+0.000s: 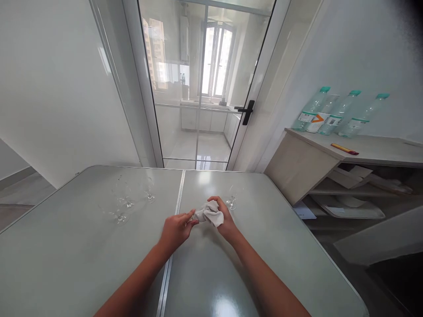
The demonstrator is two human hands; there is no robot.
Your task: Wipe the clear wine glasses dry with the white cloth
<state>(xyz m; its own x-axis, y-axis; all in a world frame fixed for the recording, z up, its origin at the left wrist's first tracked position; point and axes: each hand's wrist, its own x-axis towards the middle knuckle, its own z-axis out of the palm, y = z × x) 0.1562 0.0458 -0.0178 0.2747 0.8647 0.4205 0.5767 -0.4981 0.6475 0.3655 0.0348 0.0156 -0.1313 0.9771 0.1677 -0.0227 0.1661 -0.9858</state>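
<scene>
My right hand point(224, 219) grips a crumpled white cloth point(208, 214) just above the grey table point(82, 246). My left hand point(176, 228) pinches the cloth's left end with thumb and forefinger. A clear wine glass point(232, 199) stands upright just beyond my right hand. Three more clear wine glasses stand to the left: one point(150, 192) near the table's centre seam, one point(127, 197) further left, and one point(119, 212) nearest the front.
A glass door point(205, 88) with a black handle point(247, 111) stands behind the table. To the right is a wooden shelf unit point(297, 163) carrying three plastic bottles point(340, 113) and an orange-handled tool point(344, 149).
</scene>
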